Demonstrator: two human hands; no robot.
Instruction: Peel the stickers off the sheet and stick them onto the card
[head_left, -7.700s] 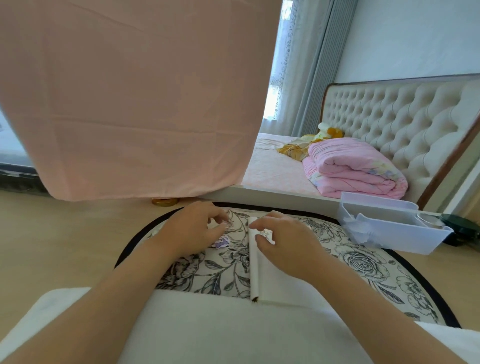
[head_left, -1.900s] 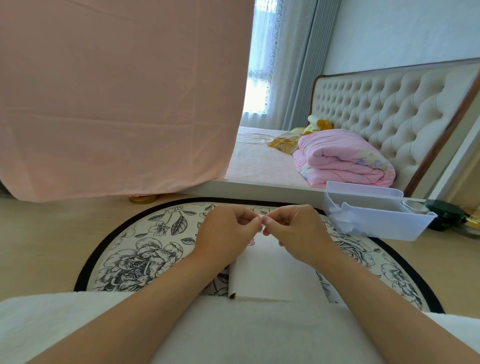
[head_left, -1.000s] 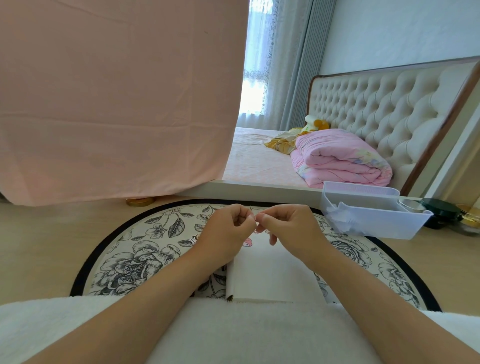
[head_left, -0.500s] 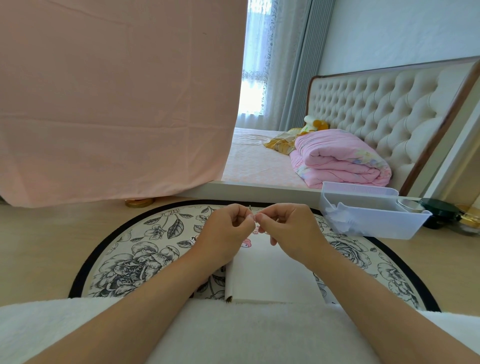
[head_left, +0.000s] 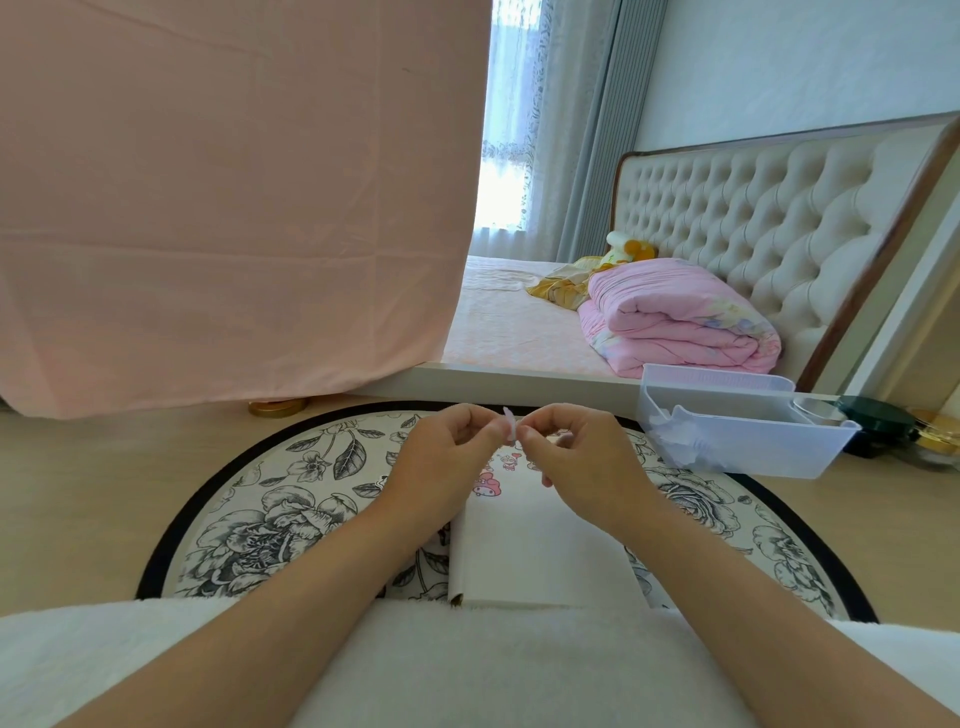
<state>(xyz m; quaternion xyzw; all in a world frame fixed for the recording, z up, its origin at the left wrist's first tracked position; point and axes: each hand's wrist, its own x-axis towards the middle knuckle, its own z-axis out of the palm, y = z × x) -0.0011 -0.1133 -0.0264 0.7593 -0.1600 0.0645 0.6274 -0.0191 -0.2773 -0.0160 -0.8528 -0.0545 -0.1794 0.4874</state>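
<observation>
A white card (head_left: 535, 551) lies on the round floral table (head_left: 260, 525) in front of me. Small pink cartoon stickers (head_left: 487, 487) sit on its far end. Above that end, my left hand (head_left: 441, 467) and my right hand (head_left: 576, 462) meet fingertip to fingertip. Together they pinch a tiny pale sticker piece (head_left: 509, 419) that stands up between them. I cannot tell backing from sticker at this size. My arms hide the card's side edges.
A clear plastic bin (head_left: 737, 441) with white scraps sits at the table's right rim. Dark and gold jars (head_left: 878, 423) stand beyond it. A bed (head_left: 519, 332) with a folded pink quilt lies behind, and a pink sheet (head_left: 223, 208) hangs at left.
Both hands left the card and came together above its far end, pinching the small piece. Over the last second they barely moved; the piece now sticks up more clearly between the fingertips.
</observation>
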